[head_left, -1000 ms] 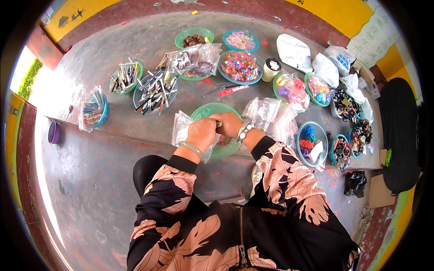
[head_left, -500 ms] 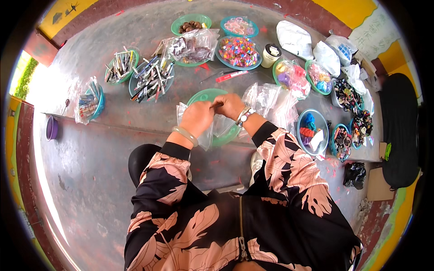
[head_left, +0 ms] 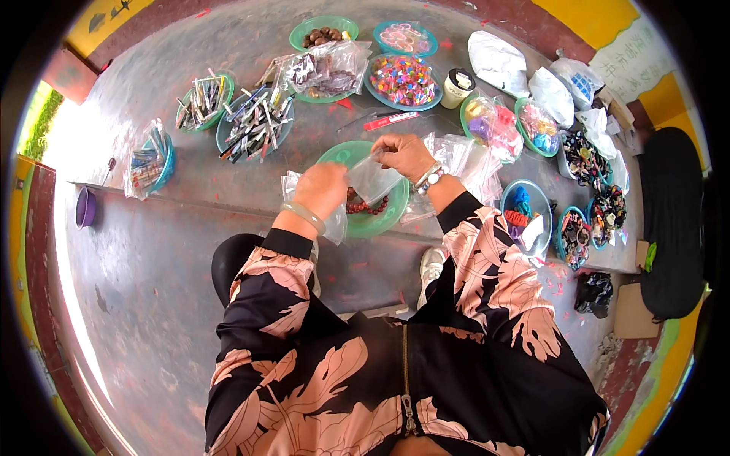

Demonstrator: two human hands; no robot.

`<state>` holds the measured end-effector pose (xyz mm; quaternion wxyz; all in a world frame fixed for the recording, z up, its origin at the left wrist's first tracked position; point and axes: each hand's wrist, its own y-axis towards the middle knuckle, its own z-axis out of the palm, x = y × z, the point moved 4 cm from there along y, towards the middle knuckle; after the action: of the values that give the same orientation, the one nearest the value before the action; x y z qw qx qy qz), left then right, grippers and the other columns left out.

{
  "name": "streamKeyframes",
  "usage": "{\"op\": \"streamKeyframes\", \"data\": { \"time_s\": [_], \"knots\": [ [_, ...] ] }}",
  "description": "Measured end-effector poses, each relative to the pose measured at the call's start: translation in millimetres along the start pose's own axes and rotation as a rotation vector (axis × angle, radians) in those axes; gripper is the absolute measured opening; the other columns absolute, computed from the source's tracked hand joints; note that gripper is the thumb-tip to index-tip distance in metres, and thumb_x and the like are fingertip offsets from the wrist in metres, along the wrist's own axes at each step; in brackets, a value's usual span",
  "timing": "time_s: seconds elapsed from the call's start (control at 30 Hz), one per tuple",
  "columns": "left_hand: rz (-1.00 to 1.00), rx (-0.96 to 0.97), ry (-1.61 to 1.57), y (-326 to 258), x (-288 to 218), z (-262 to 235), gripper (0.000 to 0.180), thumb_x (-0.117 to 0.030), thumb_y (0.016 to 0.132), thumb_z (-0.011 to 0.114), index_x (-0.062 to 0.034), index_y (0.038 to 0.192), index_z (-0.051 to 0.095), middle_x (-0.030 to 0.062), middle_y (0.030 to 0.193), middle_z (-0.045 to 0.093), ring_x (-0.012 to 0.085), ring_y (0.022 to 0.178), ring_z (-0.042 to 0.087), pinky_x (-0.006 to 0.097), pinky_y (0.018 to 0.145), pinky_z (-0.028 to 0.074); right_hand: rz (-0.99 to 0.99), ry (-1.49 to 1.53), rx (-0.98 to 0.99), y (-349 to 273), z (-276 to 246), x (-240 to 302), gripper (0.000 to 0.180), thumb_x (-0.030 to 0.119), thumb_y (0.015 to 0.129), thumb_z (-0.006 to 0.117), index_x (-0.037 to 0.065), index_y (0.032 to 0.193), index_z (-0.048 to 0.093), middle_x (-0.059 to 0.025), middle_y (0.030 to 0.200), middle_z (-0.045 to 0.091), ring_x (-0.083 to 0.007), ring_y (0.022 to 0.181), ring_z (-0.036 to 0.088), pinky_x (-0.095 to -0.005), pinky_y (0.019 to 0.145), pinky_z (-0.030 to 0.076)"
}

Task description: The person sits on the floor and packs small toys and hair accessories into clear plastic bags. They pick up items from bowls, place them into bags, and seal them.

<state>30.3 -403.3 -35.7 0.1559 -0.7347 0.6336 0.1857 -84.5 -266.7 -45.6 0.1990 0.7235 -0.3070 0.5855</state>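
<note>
A small clear plastic bag (head_left: pixel 372 181) spans the gap between my hands, above a green bowl (head_left: pixel 346 150). My right hand (head_left: pixel 407 157) pinches the bag's upper right edge. At its other side is my left hand (head_left: pixel 322 187), fingers curled in against the bag and slightly blurred. Dark red beads (head_left: pixel 369 207) show low in the bowl, partly behind the bag. Another clear bag (head_left: pixel 334 222) hangs over the bowl's left rim, below my left hand. Just right of the bowl, more clear bags (head_left: pixel 456 171) lie in a loose pile.
Pens fill a blue bowl (head_left: pixel 285 135) at the left. Farther back are a bowl of colourful small pieces (head_left: pixel 403 80), a bowl of brown balls (head_left: pixel 322 36) and a lidded cup (head_left: pixel 456 90). Hair ties (head_left: pixel 521 216) sit in a basin at right. A raised edge crosses the floor.
My hands were together over the bowl and have moved apart, the right one up and rightward. The clear bag now shows stretched between them, and the red beads have come into view.
</note>
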Motion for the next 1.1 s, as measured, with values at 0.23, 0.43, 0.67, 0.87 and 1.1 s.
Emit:
{"op": "streamKeyframes", "data": {
  "time_s": [0.23, 0.43, 0.67, 0.87, 1.1],
  "knots": [
    [-0.057, -0.024, -0.023, -0.3, -4.4, -20.2, 0.016, -0.018, 0.074, 0.054, -0.0042, 0.078, 0.062, 0.0183, 0.081, 0.061, 0.0374, 0.079, 0.058, 0.045, 0.070, 0.045, -0.197, -0.348, -0.030, -4.3, 1.2, 18.4, 0.023, 0.012, 0.068, 0.065, 0.006, 0.090, 0.062, -0.0071, 0.080, 0.063, -0.0171, 0.074, 0.060, -0.0295, 0.067, 0.046],
    [-0.001, -0.036, -0.042, -3.9, -11.5, -17.8, 0.016, -0.018, 0.072, 0.056, -0.0039, 0.078, 0.062, 0.0185, 0.079, 0.060, 0.0372, 0.078, 0.057, 0.044, 0.069, 0.045, -0.401, -0.903, 0.031, -19.8, 21.9, 49.0, 0.025, 0.032, 0.074, 0.060, 0.012, 0.088, 0.064, -0.0046, 0.087, 0.063, -0.0236, 0.085, 0.058, -0.0395, 0.080, 0.039],
    [-0.283, -0.065, -0.611, 4.8, -3.1, -25.0, 0.039, -0.035, 0.076, 0.064, 0.0031, 0.084, 0.061, 0.0112, 0.072, 0.061, 0.0228, 0.063, 0.060, 0.032, 0.064, 0.050, -0.297, -1.069, -0.101, -9.6, -5.0, 43.6, 0.024, 0.030, 0.078, 0.047, 0.014, 0.073, 0.065, -0.0071, 0.073, 0.063, -0.0273, 0.074, 0.059, -0.0415, 0.073, 0.040],
    [-0.297, 0.089, -1.535, 3.4, -2.6, -29.2, 0.032, -0.022, 0.083, 0.061, 0.0043, 0.099, 0.055, 0.0060, 0.094, 0.059, 0.0127, 0.079, 0.058, 0.027, 0.073, 0.050, -0.162, -0.663, -0.491, -13.7, -54.2, 49.6, 0.019, 0.025, 0.073, 0.059, 0.007, 0.074, 0.062, -0.0135, 0.068, 0.061, -0.0310, 0.065, 0.059, -0.0374, 0.059, 0.046],
    [-0.192, 0.249, -1.533, 2.0, -16.6, -21.8, 0.020, -0.004, 0.082, 0.058, 0.0025, 0.101, 0.056, 0.0073, 0.094, 0.061, 0.0139, 0.081, 0.060, 0.027, 0.074, 0.050, -0.240, -0.354, -0.413, -14.1, -41.4, 47.0, 0.018, 0.022, 0.075, 0.062, 0.007, 0.084, 0.066, -0.0090, 0.069, 0.063, -0.0211, 0.062, 0.061, -0.0306, 0.059, 0.046]
  ]
}}
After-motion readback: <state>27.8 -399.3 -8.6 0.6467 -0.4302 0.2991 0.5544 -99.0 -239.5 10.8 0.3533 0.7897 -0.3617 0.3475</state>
